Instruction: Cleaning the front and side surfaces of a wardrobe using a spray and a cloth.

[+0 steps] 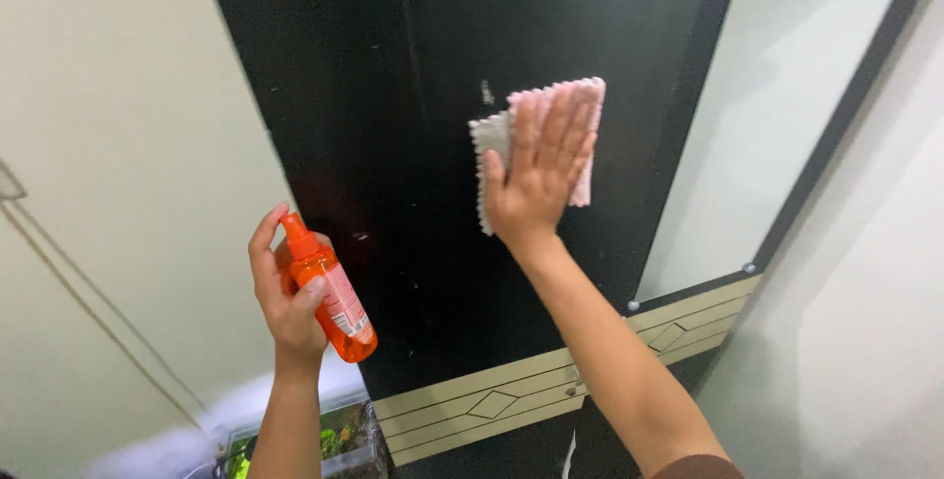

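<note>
My right hand (536, 169) lies flat, fingers spread, pressing a pink and grey cloth (588, 115) against a tall black panel (393, 95). The cloth shows above and beside the fingers. My left hand (280, 292) is lower and to the left, gripping a small orange spray bottle (334, 297) upright, with the index finger curled over its orange nozzle. The bottle is held a little in front of the panel's left edge. A few pale specks and a light smear mark the black surface near the cloth.
A cream wall (108, 164) is left of the panel. A mirror (787, 95) in a dark frame is to its right. A beige band (551, 386) with diamond inlays crosses below. A clear box (339, 445) with green things stands at the bottom.
</note>
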